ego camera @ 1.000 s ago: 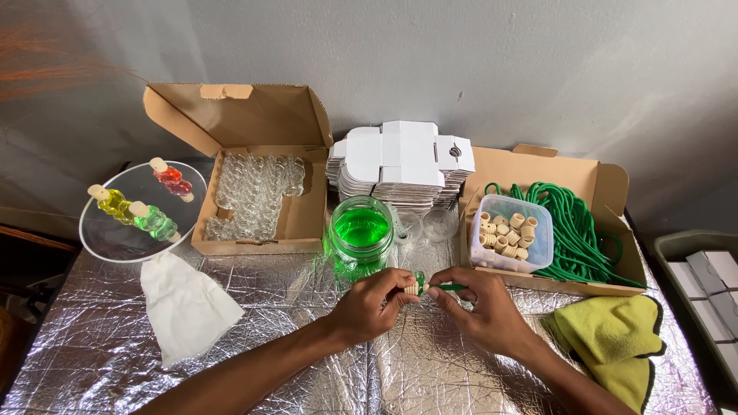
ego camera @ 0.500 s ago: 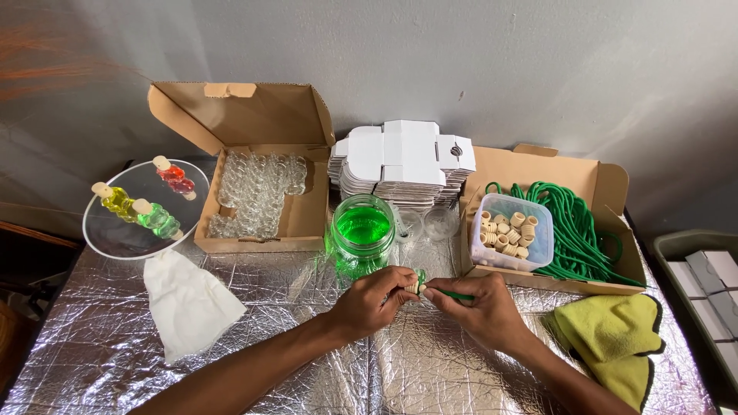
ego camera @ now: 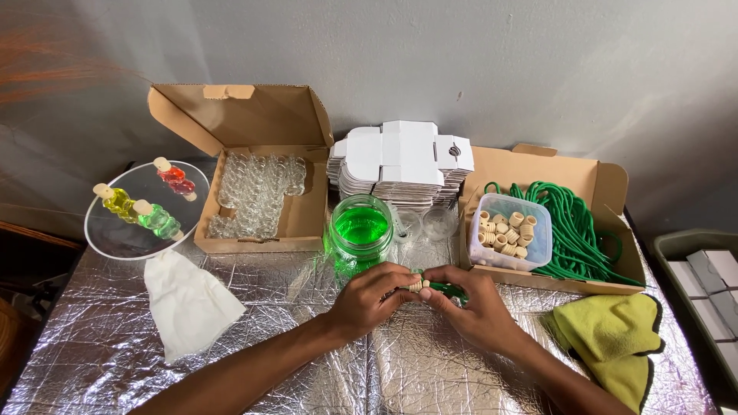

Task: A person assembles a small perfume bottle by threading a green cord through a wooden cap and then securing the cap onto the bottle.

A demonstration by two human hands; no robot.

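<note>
Your left hand (ego camera: 374,296) and right hand (ego camera: 475,306) meet at table centre, fingertips pinched together around a small green-filled bottle (ego camera: 442,289) with a cork (ego camera: 416,285) at its mouth. The bottle lies roughly sideways between the hands, just above the foil-covered table (ego camera: 115,361), right in front of the jar of green liquid (ego camera: 360,230). Right hand is closed around the bottle body; left fingers are clamped on the cork end.

To do this step well, by my reading: hold the bottle steady with the right hand and let only the left thumb and forefinger work the cork. Keep the cork in line with the neck, push straight, twist a little. The bottle is glassy and small, so don't squeeze hard. Tip the mouth slightly up so liquid stays off the cork. Stay clear of the jar, it sits close to your knuckles and looks full.

Pose: both forearms come in from the bottom edge and converge, wrists low, near the foil. Left palm faces right, fingers curled. Right hand is cupped, knuckles up, thumb hidden behind the bottle.

Around: the tub of corks (ego camera: 509,233) sits just beyond the right hand in the box with green cord (ego camera: 573,227). Empty bottles fill the open cardboard box (ego camera: 254,196). Three filled bottles lie on the clear round plate (ego camera: 127,238). White cloth (ego camera: 188,303) left, yellow cloth (ego camera: 611,338) right.
</note>
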